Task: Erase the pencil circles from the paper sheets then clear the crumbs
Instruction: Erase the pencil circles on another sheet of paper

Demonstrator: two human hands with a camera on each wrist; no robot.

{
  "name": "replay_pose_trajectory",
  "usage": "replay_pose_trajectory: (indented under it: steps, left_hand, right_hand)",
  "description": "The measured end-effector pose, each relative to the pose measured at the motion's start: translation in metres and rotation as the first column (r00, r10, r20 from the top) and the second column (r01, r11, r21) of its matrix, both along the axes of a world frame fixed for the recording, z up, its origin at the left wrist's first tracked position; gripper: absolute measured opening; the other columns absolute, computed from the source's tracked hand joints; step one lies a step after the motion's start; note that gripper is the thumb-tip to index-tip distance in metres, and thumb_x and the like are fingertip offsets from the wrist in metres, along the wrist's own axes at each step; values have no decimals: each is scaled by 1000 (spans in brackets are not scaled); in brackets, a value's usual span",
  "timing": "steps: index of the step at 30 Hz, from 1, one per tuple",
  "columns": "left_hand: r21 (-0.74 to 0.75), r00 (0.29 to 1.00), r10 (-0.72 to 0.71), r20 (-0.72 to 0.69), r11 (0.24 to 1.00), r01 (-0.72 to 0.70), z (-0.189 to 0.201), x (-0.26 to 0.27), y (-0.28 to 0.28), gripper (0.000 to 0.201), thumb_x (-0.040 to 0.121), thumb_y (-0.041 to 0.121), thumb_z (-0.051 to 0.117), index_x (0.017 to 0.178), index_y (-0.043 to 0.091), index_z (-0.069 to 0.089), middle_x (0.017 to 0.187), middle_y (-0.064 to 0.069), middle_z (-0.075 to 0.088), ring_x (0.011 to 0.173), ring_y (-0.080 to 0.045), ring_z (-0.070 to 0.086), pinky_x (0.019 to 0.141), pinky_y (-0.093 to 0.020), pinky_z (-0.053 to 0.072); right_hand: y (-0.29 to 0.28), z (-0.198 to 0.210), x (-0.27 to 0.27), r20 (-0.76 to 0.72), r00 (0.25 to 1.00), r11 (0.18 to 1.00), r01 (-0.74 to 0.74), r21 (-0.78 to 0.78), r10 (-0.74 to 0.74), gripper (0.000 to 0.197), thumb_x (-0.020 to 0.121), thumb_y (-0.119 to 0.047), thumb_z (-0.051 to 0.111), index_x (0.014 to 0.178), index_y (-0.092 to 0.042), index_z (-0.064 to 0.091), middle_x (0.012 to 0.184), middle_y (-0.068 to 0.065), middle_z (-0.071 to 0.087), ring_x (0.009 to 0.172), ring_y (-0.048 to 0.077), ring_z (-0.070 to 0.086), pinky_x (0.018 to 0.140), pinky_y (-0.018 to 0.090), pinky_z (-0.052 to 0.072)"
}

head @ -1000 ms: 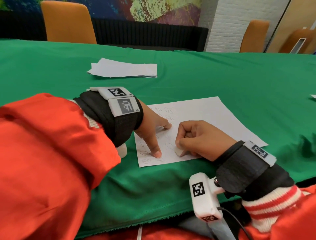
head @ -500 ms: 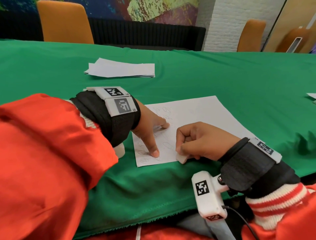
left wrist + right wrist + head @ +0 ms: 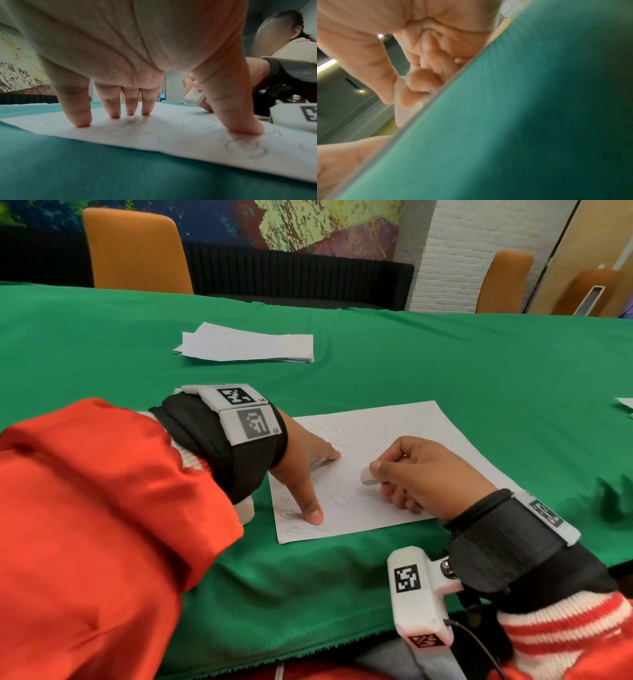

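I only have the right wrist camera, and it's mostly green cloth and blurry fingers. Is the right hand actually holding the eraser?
Observer: Yes. In the head view the right hand pinches a white eraser over the paper sheet.
Operator: And what is the left hand doing?
Observer: The left hand presses its spread fingertips flat on the sheet, pinning it down.
Operator: Are there any marks not yet erased?
Observer: Yes. Several pencil circles are visible on the sheet's left part, around the left hand.
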State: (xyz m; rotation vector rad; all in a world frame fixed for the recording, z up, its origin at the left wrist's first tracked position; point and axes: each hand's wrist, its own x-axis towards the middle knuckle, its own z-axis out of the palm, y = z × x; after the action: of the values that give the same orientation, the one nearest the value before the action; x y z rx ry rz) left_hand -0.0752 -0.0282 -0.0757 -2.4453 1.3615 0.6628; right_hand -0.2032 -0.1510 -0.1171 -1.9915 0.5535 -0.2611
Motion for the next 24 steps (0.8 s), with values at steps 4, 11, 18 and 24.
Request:
replay_pose_trajectory:
  steps: [4, 11, 18, 24]
  left_hand:
    - [7, 1000, -5, 10, 1000, 5, 0, -1, -1, 102, 76, 50, 71, 152, 26, 8, 158, 8, 13, 143, -12, 18, 114, -28, 15]
    - [37, 999, -17, 34, 999, 16, 0, 0, -2, 105, 74, 54, 70, 152, 26, 6, 159, 7, 12, 144, -14, 17, 117, -33, 15]
    - [29, 999, -11, 35, 1000, 10, 0, -1, -1, 104, 76, 54, 69, 152, 27, 4, 159, 7, 8, 145, -15, 15, 116, -31, 14]
    - [17, 999, -16, 35, 1000, 15, 0, -3, -1, 103, 77, 53, 69, 153, 25, 5, 159, 6, 11, 144, -15, 17, 114, -30, 15]
  right_hand:
    - [8, -2, 2, -26, 1000, 997, -16, -80, 14, 14, 85, -16, 63, 74, -11, 57, 54, 2, 62, 41, 10, 44, 41, 19, 36]
    - [16, 2, 2, -161, 973, 980, -182, -85, 167, 13, 82, -11, 63, 69, -14, 59, 46, -2, 58, 37, 5, 42, 40, 14, 32]
    - [17, 1, 5, -107, 993, 980, -72, -183, 53, 13, 84, -12, 60, 71, -13, 57, 48, -2, 55, 29, 0, 38, 34, 12, 28]
    - [12, 6, 3, -174, 979, 988, -127, -93, 110, 14, 81, -5, 62, 68, -10, 57, 43, -2, 53, 39, 9, 44, 39, 14, 35]
